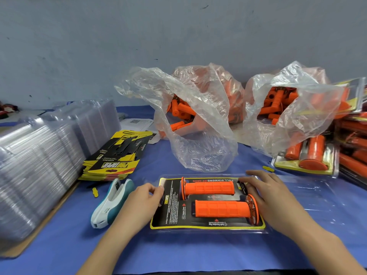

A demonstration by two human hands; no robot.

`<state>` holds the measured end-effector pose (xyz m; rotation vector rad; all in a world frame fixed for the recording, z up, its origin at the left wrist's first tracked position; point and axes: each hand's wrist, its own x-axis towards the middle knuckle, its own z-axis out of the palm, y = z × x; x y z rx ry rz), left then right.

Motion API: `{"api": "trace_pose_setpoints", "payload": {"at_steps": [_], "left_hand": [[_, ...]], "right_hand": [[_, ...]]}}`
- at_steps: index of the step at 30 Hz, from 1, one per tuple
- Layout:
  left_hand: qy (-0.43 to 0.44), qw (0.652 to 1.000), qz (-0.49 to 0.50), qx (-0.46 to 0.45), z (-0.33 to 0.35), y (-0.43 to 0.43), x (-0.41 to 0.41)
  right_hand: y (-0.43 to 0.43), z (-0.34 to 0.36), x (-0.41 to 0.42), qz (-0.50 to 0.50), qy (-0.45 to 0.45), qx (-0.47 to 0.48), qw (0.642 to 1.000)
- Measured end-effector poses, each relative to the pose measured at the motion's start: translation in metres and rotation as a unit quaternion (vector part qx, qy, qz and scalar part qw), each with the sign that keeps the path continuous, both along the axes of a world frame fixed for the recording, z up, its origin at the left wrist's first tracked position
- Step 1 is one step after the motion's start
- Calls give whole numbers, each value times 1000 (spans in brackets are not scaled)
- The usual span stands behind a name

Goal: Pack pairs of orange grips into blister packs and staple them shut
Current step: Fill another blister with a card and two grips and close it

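A blister pack [174, 225] with a black and yellow card lies on the blue table in front of me. Two orange grips lie in it side by side: the far grip [208, 187] and the near grip [222, 209]. My left hand [143, 199] pinches the pack's left edge between thumb and fingers. My right hand [264, 191] rests with spread fingers on the pack's right end, over the flange of the near grip. A white and teal stapler [111, 203] lies just left of the pack.
Stacks of clear blister shells [39, 155] fill the left. A pile of printed cards [117, 155] lies beside them. Two plastic bags [198, 116] of loose orange grips stand behind. Finished packs [309, 155] pile up at the right.
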<state>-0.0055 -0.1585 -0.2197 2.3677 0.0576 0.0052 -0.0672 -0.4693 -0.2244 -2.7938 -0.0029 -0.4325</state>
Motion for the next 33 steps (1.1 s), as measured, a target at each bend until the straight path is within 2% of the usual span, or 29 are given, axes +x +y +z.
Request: {"api": "trace_pose_setpoints", "payload": {"at_steps": [17,20,25,29,33], "left_hand": [[-12,998,-13,66,3,-5,-8],[-24,997,-14,66,4,-7,-10],[-33,996,-27,83,4,-8,-12],[-38,994,-35,95,4,-6,-12],[-53,994,-41,87,3,-3,-14]], "right_hand": [[3,5,-2,10,-7,17,1000],[4,9,-2,22,-48,88,995],[3,22,-8,-7,-131,243,961],[11,37,-20,-57,-211,349,911],[30,44,-41,-57,-236,443,863]]}}
